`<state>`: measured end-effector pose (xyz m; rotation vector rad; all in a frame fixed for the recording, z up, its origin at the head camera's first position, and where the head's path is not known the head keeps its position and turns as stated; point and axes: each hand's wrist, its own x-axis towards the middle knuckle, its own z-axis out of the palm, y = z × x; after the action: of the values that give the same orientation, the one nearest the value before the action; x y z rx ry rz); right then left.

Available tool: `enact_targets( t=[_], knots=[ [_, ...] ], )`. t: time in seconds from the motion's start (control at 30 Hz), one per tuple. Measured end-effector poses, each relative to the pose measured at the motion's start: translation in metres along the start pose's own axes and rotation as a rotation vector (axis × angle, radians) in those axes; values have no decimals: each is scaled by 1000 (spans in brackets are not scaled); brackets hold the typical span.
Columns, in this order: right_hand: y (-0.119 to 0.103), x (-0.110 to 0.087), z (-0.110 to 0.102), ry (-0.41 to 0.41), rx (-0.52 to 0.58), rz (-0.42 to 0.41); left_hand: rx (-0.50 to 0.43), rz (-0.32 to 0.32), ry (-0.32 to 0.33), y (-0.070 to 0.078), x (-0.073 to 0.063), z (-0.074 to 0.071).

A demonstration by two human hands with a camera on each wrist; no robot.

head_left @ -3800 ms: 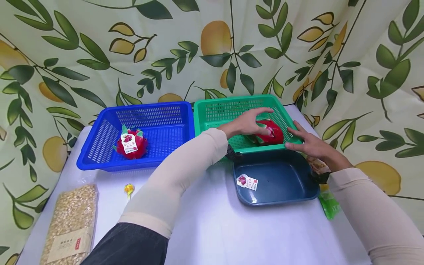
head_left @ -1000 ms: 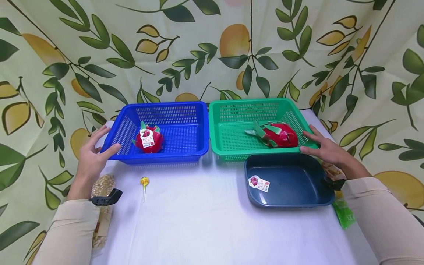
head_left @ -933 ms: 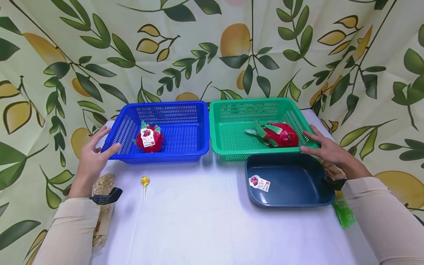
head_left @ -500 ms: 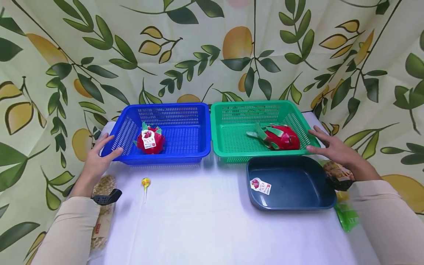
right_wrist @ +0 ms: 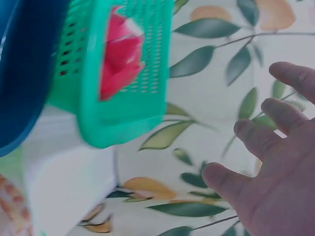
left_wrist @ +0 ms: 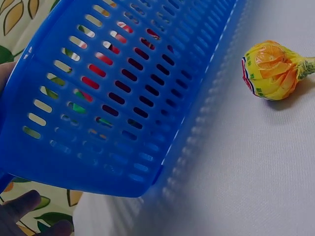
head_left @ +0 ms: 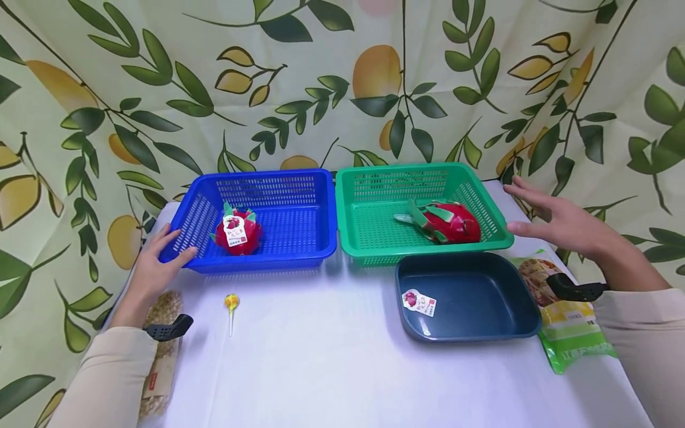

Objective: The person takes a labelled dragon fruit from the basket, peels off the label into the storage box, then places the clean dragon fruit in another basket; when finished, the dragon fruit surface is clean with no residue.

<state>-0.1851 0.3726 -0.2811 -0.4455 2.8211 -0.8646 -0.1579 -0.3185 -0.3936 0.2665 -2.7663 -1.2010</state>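
My left hand [head_left: 154,266] rests at the near left corner of the blue basket [head_left: 262,261], fingers spread along its side and thumb at the front rim. Inside that basket lies a red dragon fruit [head_left: 238,233] with a white sticker. To the right, a second dragon fruit [head_left: 448,223] lies on its side in the green basket [head_left: 374,245]. My right hand [head_left: 562,220] is raised just right of the green basket, fingers spread and holding nothing; the right wrist view shows a gap between its fingertips and the basket.
A dark blue tub [head_left: 465,303] with a fruit sticker stands before the green basket. A food packet with a green end [head_left: 575,333] lies right of it. On the left are a lollipop [head_left: 231,302] and a bag of grain [head_left: 160,368]. A patterned curtain [head_left: 299,71] hangs behind.
My left hand has left the dragon fruit in the green basket and gone to the blue basket's left corner. My right hand has come off the green basket's rim and moved right.
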Motion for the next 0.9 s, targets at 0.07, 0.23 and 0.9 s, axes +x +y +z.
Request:
enact_targets(
  t=[0.07, 0.23, 0.9],
  knots=[
    [-10, -2, -5, 3, 12, -24, 13, -1, 0, -1, 0, -1],
    [-35, -7, -13, 28, 34, -72, 39, 2, 8, -2, 0, 0],
    [-182, 30, 0, -51, 258, -242, 16, 4, 9, -1, -2, 3]
  ],
)
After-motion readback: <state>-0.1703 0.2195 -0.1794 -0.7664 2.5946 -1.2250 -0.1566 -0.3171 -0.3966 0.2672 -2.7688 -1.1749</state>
